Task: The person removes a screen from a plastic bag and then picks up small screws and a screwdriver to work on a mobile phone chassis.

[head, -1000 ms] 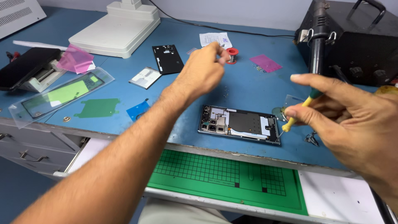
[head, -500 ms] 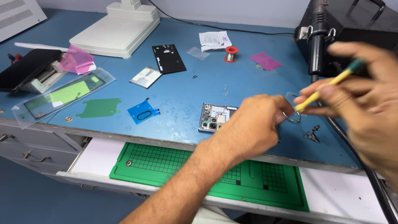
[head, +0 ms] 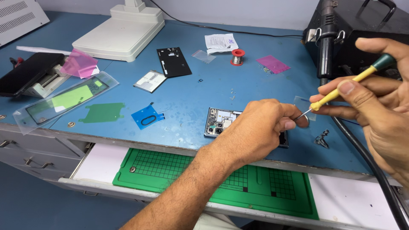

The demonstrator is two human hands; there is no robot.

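Phone (head: pixel 219 121) lies under left hand (head: pixel 260 127), beside screwdriver (head: pixel 341 91).

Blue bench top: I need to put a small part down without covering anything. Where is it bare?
Bare blue shows between the black back cover, the blue adhesive piece and the opened phone. A smaller patch lies between the solder spool and the phone, though tiny screws dot it. Crowded: the left edge by the film sheet, and around both hands.
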